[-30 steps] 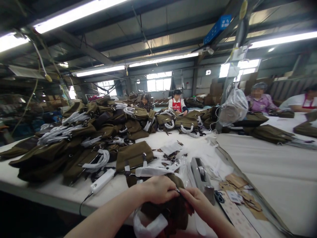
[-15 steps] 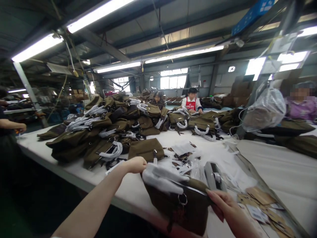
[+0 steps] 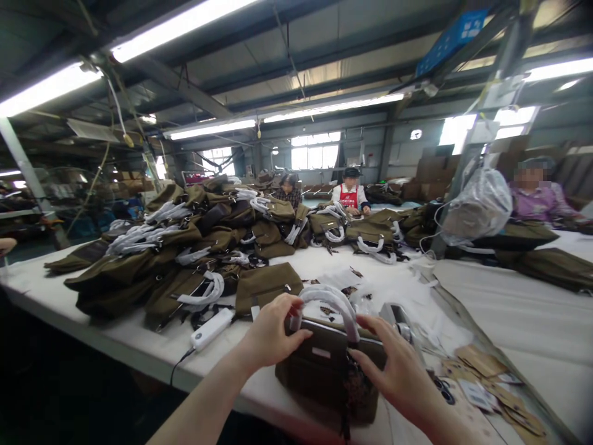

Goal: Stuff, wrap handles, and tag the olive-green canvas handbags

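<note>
An olive-green handbag [image 3: 319, 377] stands upright at the table's front edge, its front with a small metal plate facing me. Its handle [image 3: 327, 295], wrapped in white padding, arches above the zipped top. My left hand [image 3: 273, 330] curls its fingers at the handle's left end, thumb on the bag's front. At the handle's right end, my right hand [image 3: 393, 364] grips between thumb and fingers. A leopard-patterned piece hangs down the bag's right front. Behind the left hand lies another olive handbag [image 3: 264, 284]. The bag's back is hidden.
A big heap of olive handbags [image 3: 185, 235] covers the table's left and middle. Near its front edge lies a white corded device [image 3: 212, 329]. Right of me are a grey tape dispenser [image 3: 396, 318], scissors [image 3: 443, 390] and brown cardboard tags [image 3: 491, 377]. Several people sit beyond the table.
The handbag has been turned from its side to face me and stood on the table. Both hands have shifted from its top edges to the handle ends, and the handle now stands up.
</note>
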A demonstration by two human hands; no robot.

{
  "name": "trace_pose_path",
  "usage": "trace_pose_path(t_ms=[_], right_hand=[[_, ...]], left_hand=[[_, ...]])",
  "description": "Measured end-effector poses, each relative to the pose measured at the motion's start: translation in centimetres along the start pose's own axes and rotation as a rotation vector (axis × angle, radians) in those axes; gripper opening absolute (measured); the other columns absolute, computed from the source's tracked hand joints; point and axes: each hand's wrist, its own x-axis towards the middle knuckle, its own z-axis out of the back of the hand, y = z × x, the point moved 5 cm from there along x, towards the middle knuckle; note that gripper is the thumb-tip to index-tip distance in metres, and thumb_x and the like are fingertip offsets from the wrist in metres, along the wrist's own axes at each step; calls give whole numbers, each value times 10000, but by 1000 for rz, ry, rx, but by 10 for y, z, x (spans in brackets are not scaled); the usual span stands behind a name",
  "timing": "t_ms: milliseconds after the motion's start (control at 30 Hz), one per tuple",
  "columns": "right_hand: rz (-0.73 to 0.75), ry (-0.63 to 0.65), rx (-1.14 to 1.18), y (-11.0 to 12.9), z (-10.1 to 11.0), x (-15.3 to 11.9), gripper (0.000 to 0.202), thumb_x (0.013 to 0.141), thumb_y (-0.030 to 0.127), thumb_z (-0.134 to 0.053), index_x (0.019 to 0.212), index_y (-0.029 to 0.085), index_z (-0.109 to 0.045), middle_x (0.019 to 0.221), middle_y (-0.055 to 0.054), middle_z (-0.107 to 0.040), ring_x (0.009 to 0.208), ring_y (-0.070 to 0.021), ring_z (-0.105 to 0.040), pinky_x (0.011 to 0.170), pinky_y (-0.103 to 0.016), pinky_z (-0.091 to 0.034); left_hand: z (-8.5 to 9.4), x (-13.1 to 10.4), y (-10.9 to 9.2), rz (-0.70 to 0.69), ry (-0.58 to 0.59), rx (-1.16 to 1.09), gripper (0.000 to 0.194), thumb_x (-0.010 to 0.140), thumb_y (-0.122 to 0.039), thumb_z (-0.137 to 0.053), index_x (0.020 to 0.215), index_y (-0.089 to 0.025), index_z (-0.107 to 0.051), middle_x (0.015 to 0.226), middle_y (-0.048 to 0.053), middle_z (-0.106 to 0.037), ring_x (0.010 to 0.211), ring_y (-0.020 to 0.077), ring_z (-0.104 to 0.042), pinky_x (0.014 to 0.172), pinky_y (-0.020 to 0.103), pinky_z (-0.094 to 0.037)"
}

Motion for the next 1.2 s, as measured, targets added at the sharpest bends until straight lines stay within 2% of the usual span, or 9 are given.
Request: trace_pose_path(t_ms=[133, 233, 367, 533, 700, 800, 933, 1067, 1200], right_hand=[[-69, -18, 43, 15, -11, 20, 321, 867, 369, -579, 1148, 216, -560, 1089, -74, -657, 983, -240, -633, 874, -393, -504], [-71, -12, 80, 17, -13, 31, 182, 890, 348, -542, 984, 211, -619, 920, -46, -661, 842, -215, -626, 772, -359, -483], [-42, 46, 109, 27, -11, 36, 170, 909, 325, -504, 879, 207, -623, 832, -36, -629, 790, -202, -584, 722, -333, -425], [-36, 146, 227, 37, -9, 34, 238, 907, 320, -427, 748, 197, -556, 793, -36, -594, 785, -200, -534, 713, -325, -378], [-154, 261, 487, 26, -12, 32, 140, 711, 280, -446, 632, 191, -518, 676, -15, -501, 707, -191, -501, 681, -326, -371], [-142, 224, 526, 19, -9, 32, 121, 632, 272, -456, 561, 188, -506, 726, -24, -478, 756, -199, -509, 717, -334, -384], [-128, 156, 569, 11, -9, 28, 153, 642, 293, -454, 524, 196, -467, 788, -42, -495, 811, -215, -524, 757, -353, -406], [-118, 45, 553, 8, -7, 24, 255, 790, 362, -486, 601, 194, -524, 1138, -113, -579, 1125, -294, -527, 963, -441, -386], [-91, -14, 427, 12, 4, 21, 223, 759, 397, -681, 797, 204, -577, 1486, -122, -371, 1382, -332, -325, 1122, -489, -251]], left_hand=[[-10, 13, -6, -28, -133, 48, 260, 790, -242, -670, 1033, -194, -590, 949, 37, -614, 777, 171, -599, 719, 301, -497], [-8, 18, -10, -92, -182, 140, 58, 862, -229, -586, 908, -205, -613, 837, 21, -618, 780, 185, -592, 745, 317, -473], [-4, 18, -14, -149, -235, 167, 36, 836, -207, -616, 869, -201, -604, 885, 39, -647, 874, 210, -602, 805, 329, -454], [-10, 18, -11, -77, -153, 28, 37, 851, -212, -597, 842, -204, -632, 785, 7, -645, 734, 159, -591, 701, 273, -438], [-6, 21, -29, -144, 39, -2, 108, 840, -185, -590, 763, -189, -665, 763, 10, -615, 732, 147, -561, 674, 259, -400], [-8, 21, -29, -115, 282, -225, 152, 814, -271, -648, 713, -160, -676, 719, 15, -594, 699, 138, -544, 637, 247, -390], [-19, 15, -8, 116, 584, -674, 354, 735, -481, -721, 731, -132, -667, 658, 2, -559, 593, 106, -481, 578, 224, -361], [-18, 16, -4, 131, 464, -744, 413, 705, -547, -726, 719, -156, -598, 638, -28, -489, 582, 98, -433, 559, 213, -307], [-9, 16, -23, -37, 254, -277, 330, 693, -434, -764, 718, -186, -548, 691, -15, -532, 668, 145, -508, 622, 246, -384]])
